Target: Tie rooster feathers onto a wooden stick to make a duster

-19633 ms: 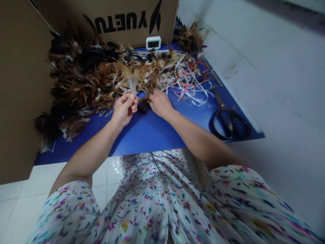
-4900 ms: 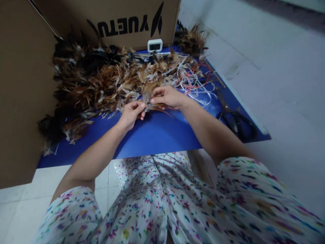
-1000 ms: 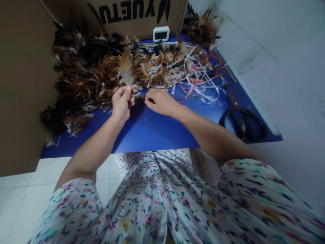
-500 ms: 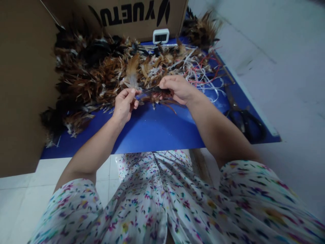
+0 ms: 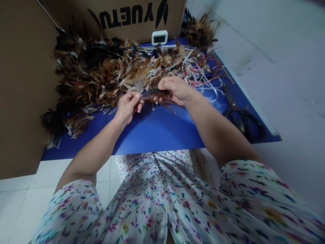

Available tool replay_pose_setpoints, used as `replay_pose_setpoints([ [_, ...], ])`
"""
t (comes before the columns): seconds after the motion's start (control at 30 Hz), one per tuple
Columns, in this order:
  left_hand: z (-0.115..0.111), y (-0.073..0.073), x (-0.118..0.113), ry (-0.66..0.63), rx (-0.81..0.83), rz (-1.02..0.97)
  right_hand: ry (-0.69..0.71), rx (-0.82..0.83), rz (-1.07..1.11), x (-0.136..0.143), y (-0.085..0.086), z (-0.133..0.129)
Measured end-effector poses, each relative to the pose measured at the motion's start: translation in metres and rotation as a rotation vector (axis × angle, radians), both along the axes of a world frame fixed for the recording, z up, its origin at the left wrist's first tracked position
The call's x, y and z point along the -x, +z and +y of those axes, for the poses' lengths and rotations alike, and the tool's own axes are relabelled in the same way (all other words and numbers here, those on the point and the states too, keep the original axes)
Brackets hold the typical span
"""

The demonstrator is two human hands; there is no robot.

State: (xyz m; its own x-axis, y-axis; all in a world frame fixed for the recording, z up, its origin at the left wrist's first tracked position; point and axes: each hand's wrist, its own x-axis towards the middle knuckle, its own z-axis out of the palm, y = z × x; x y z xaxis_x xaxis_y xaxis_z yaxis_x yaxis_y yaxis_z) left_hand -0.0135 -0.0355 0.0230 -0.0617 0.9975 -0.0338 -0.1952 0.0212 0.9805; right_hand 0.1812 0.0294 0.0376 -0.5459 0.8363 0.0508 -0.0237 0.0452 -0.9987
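Note:
My left hand [image 5: 129, 105] pinches the base of a light brown feather [image 5: 139, 77] between thumb and forefinger; its fluffy pale end sits at the fingertips. Just to the right, my right hand [image 5: 175, 89] is closed around dark feathers [image 5: 157, 91], whose thin ends point toward my left fingertips. Whether those ends touch the left hand I cannot tell. Behind both hands spreads a wide heap of brown and black feathers [image 5: 101, 74]. A few loose reddish-brown feathers [image 5: 167, 105] lie on the blue table under my right hand.
White and red strips [image 5: 200, 74] lie tangled at the right of the blue table [image 5: 152, 132]. Black-handled scissors [image 5: 243, 118] rest near its right edge. A small white digital display [image 5: 159, 37] stands before a cardboard box [image 5: 139, 23]; another cardboard panel [image 5: 22, 84] rises at left.
My left hand has shifted slightly right, closer to my right hand, carrying the light brown feather, which now leans more to the right. My right hand has barely moved.

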Motion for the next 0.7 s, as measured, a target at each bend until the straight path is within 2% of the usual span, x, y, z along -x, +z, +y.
replay_pose_setpoints([
  [0.17,-0.002,0.001,-0.002,-0.003,0.009,-0.025,0.011,0.083,0.085,0.004,-0.002,0.0],
  [0.27,-0.003,0.001,-0.003,-0.015,0.027,-0.072,-0.002,0.071,0.106,0.01,-0.006,-0.003],
  [0.47,-0.005,-0.003,-0.004,-0.042,0.029,-0.096,0.072,-0.17,0.045,0.027,-0.012,-0.02],
  [0.7,-0.004,-0.007,-0.004,-0.064,-0.01,-0.062,0.008,-0.341,0.046,0.031,-0.014,-0.023],
])
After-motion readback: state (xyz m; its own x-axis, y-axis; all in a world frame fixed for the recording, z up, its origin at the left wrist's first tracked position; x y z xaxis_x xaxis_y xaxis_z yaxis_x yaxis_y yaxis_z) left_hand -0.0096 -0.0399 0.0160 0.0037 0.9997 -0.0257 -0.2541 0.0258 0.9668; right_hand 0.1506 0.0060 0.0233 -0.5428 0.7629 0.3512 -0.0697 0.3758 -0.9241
